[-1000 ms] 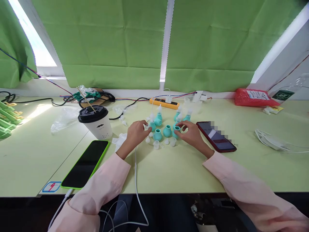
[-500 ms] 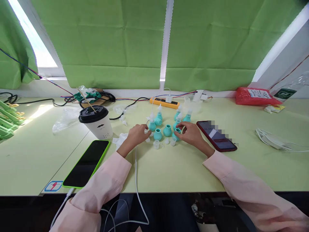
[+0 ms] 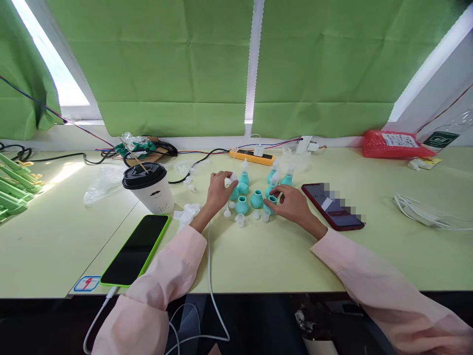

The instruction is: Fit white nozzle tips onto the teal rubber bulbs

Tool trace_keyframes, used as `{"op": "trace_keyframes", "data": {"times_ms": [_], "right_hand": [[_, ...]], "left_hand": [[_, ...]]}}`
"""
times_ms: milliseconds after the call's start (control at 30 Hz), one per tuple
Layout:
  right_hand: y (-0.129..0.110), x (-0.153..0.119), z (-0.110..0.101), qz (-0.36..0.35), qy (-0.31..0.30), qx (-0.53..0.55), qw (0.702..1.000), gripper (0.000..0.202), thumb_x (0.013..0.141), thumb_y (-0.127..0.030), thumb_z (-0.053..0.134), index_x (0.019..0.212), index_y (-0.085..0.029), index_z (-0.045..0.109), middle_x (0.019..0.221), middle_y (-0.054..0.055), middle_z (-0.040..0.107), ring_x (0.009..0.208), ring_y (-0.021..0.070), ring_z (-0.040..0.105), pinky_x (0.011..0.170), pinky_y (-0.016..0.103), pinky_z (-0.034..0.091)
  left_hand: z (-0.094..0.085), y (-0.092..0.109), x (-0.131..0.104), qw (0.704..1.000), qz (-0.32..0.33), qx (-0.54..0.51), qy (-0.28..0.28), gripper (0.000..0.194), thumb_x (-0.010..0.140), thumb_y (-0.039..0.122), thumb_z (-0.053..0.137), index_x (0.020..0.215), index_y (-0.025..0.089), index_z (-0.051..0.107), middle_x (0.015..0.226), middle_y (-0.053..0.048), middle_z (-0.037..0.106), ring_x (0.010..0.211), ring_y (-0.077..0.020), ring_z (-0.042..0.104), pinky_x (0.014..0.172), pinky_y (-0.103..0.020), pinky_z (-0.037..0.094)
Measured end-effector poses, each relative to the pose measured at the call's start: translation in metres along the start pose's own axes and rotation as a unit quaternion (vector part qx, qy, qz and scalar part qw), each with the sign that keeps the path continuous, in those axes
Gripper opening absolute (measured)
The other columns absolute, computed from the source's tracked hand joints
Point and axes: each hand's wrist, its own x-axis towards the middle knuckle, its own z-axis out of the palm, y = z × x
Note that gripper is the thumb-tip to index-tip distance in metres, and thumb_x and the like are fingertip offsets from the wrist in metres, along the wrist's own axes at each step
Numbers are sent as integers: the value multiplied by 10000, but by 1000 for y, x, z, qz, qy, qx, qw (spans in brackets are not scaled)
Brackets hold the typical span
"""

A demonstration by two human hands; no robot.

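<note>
My left hand is closed around the top of a teal rubber bulb with a white nozzle, at the left of the group; fingers partly hide it. My right hand is closed on an open-necked teal rubber bulb, thumb and fingers at its sides. Two more open-necked bulbs, one teal bulb and a second bulb, stand upright between the hands. Behind them are several bulbs fitted with clear nozzles, such as this nozzled bulb. Small clear cups and a white tip lie in front.
A lidded paper cup and a green-cased phone are at the left. A dark red phone lies right of my right hand. Behind are an orange power strip and cables. A white cable crosses the table's front edge.
My left hand has moved up and away from the small white parts to the nozzled bulb at the left. A white tip now shows where it was. My right hand stays on its bulb.
</note>
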Motion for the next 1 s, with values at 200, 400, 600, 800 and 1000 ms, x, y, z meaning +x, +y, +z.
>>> {"op": "trace_keyframes", "data": {"times_ms": [200, 400, 600, 800, 1000], "right_hand": [[-10, -9, -10, -157, 206, 69, 963, 304, 652, -334, 570, 905, -175, 517, 814, 68, 558, 740, 187, 529, 662, 332, 428], [-27, -20, -16, -281, 170, 115, 938, 611, 610, -354, 621, 1140, -182, 370, 1035, 123, 512, 954, 264, 488, 746, 432, 425], [-27, -25, -5, -290, 144, 87, 942, 393, 699, -210, 516, 1080, -192, 419, 789, 55, 594, 691, 171, 562, 584, 303, 468], [-34, -33, -3, -295, 145, 101, 939, 328, 692, -167, 454, 1019, -192, 441, 724, 33, 601, 646, 164, 573, 547, 290, 471], [-32, -34, -5, -293, 156, 109, 937, 326, 677, -191, 448, 1002, -217, 441, 753, 26, 616, 638, 165, 590, 544, 286, 476]], "left_hand": [[-29, 31, -9, 964, 6, -198, 178, 224, 690, 307, 537, 870, 183, 492, 855, -18, 537, 721, -103, 497, 595, -224, 458], [-33, 67, -29, 913, -27, -403, -48, 262, 607, 325, 617, 748, 151, 480, 655, 7, 522, 590, -97, 527, 486, -213, 476], [-28, 66, -33, 919, -25, -374, -120, 243, 643, 356, 585, 707, 152, 468, 595, 24, 493, 543, -78, 486, 468, -193, 414], [-23, 54, -30, 940, -52, -297, -160, 434, 797, 426, 304, 471, 145, 361, 433, 41, 286, 398, -44, 263, 375, -193, 225], [-26, 52, -23, 902, -119, -345, -229, 474, 804, 465, 225, 430, 174, 227, 382, 47, 212, 349, -50, 212, 375, -216, 199]]}}
